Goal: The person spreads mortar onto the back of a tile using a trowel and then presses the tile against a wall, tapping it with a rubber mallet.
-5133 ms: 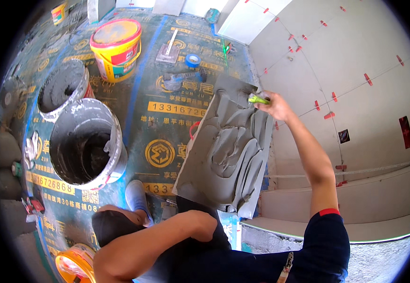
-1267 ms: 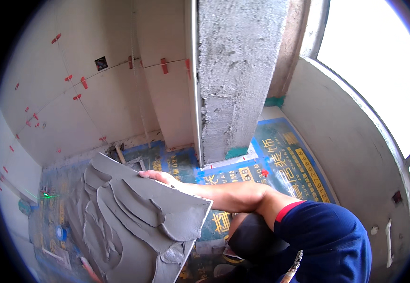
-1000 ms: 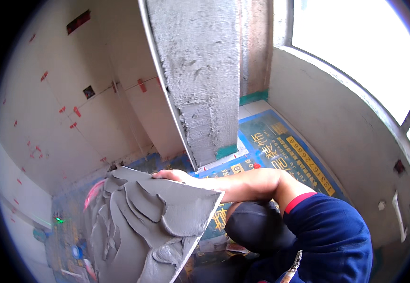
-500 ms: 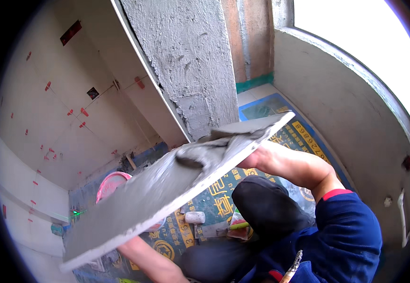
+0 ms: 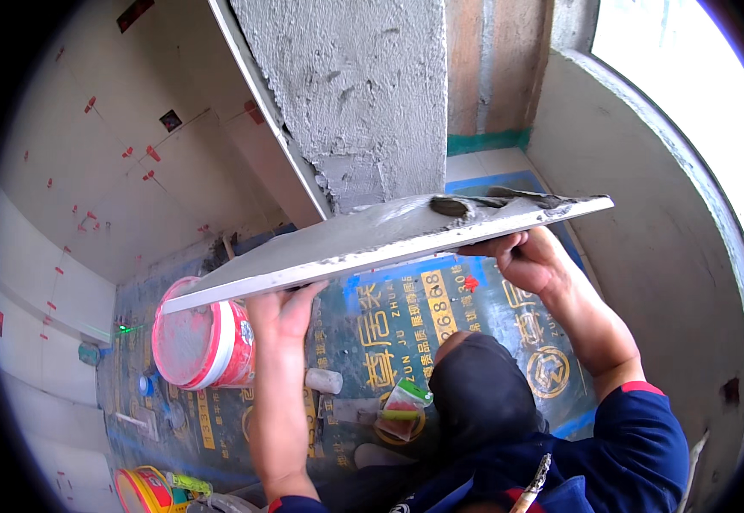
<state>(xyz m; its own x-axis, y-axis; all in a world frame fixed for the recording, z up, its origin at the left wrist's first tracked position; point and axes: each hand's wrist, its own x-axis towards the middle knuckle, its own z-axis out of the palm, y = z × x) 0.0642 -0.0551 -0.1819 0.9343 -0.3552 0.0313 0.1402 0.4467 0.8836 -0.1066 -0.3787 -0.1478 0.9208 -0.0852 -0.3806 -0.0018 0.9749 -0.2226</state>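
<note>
A large pale tile (image 5: 321,246), its upper face coated with grey mortar (image 5: 372,221), is held out in front of me. A thicker heap of mortar with a dark hollow sits toward its right end. My left hand (image 5: 282,309) bears the near edge from below, left of the middle, its fingertips partly hidden under the tile. My right hand (image 5: 526,261) grips the same edge near the right end, fingers curled beneath. Beyond the tile stands a column (image 5: 346,94) covered in rough, ridged grey mortar.
A red and white bucket (image 5: 218,342) stands under the tile's left end. On the printed floor sheeting (image 5: 372,321) lie a white cylinder (image 5: 324,380) and a green-and-red packet (image 5: 406,400). Another bucket (image 5: 143,489) is at lower left. A window wall (image 5: 637,162) rises at right.
The tile has swung from a steep tilt, left end low, to nearly level, moving away and rightward. Both my arms now reach farther out, and the red bucket shows more.
</note>
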